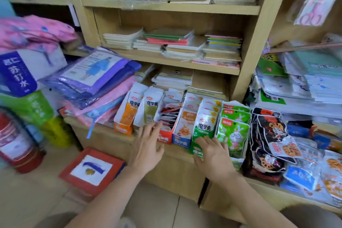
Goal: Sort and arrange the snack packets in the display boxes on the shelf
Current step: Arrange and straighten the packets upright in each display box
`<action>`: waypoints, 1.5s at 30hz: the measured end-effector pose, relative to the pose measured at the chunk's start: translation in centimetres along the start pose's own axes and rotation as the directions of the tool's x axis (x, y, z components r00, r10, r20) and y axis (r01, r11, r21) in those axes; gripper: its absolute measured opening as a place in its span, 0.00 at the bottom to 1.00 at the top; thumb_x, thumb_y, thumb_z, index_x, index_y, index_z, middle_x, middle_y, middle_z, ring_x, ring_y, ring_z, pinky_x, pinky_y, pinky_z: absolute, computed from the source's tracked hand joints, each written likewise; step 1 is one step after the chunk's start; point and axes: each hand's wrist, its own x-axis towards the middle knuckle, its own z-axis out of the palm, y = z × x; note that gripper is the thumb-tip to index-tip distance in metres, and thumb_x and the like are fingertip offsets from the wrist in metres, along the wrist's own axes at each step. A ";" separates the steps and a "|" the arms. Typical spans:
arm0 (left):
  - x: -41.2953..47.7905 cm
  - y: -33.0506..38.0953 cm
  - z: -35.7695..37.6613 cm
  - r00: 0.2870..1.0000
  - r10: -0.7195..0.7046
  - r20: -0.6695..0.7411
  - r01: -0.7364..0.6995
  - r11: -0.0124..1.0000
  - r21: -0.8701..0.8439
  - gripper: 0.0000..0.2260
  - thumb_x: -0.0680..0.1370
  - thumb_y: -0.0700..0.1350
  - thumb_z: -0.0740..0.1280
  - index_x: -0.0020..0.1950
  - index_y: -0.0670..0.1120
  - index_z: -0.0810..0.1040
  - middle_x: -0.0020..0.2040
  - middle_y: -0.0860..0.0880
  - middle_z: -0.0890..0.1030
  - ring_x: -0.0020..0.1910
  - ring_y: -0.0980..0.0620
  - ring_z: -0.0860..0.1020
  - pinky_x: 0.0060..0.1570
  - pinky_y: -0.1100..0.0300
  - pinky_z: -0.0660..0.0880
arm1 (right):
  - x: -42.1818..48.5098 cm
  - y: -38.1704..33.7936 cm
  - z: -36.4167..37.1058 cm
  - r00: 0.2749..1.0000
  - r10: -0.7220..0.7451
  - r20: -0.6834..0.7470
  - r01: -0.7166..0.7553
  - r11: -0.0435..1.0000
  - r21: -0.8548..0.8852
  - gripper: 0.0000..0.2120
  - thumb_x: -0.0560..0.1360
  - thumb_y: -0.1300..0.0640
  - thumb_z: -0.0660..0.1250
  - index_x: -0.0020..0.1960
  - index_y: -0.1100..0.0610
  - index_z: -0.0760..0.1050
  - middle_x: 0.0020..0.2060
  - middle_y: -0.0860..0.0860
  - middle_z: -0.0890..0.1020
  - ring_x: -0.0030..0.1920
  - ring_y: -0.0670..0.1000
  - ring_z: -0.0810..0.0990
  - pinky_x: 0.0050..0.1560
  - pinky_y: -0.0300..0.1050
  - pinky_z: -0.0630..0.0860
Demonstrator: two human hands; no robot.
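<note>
Light, slippery, floppy snack packets [205, 126] in display boxes [164, 138]; likely best pinched at top seams. Left hand [146, 146], right hand [212, 155] spread open, empty.

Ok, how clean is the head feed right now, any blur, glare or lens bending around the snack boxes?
Head view: even soft light, no hard shadows; the wide lens slants the pale wooden shelf upright outward; the left edge is smeared, so the red fire extinguisher is soft; the orange cardboard display box reads fairly sharp; mild sheen on the black glossy snack packets.
</note>
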 end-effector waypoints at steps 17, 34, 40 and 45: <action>2.1 -2.4 -0.1 0.999 0.044 0.010 -0.041 0.979 -0.200 0.08 0.81 0.48 0.67 0.58 0.53 0.83 0.54 0.56 0.79 0.55 0.54 0.76 0.51 0.56 0.77 | 5.9 -2.8 0.5 0.944 -0.118 -0.307 0.169 0.975 0.143 0.15 0.69 0.54 0.77 0.54 0.51 0.80 0.50 0.47 0.81 0.51 0.55 0.78 0.51 0.55 0.73; 0.2 -12.2 -2.1 0.971 -0.238 0.016 0.237 0.970 0.064 0.10 0.71 0.53 0.78 0.48 0.52 0.84 0.48 0.52 0.78 0.51 0.46 0.76 0.47 0.52 0.75 | 9.8 -7.2 3.1 0.910 -0.313 -0.271 0.366 0.914 0.173 0.09 0.69 0.54 0.79 0.47 0.47 0.82 0.47 0.41 0.80 0.51 0.51 0.76 0.50 0.50 0.66; -0.5 -12.5 -2.1 0.960 -0.265 -0.087 0.271 0.960 0.067 0.12 0.67 0.55 0.80 0.44 0.52 0.83 0.46 0.53 0.78 0.47 0.48 0.78 0.40 0.58 0.73 | 10.6 -8.7 2.8 0.922 -0.272 -0.276 0.332 0.922 0.201 0.07 0.68 0.52 0.79 0.42 0.48 0.82 0.43 0.42 0.81 0.49 0.49 0.76 0.49 0.47 0.63; 0.1 -12.1 -2.3 0.953 -0.295 -0.075 0.296 0.955 -0.001 0.17 0.67 0.54 0.81 0.51 0.51 0.81 0.55 0.52 0.74 0.51 0.50 0.78 0.42 0.62 0.72 | 13.0 -11.0 0.2 0.922 -0.219 -0.319 0.330 0.876 0.352 0.09 0.71 0.51 0.77 0.48 0.53 0.83 0.44 0.46 0.83 0.47 0.47 0.80 0.49 0.48 0.78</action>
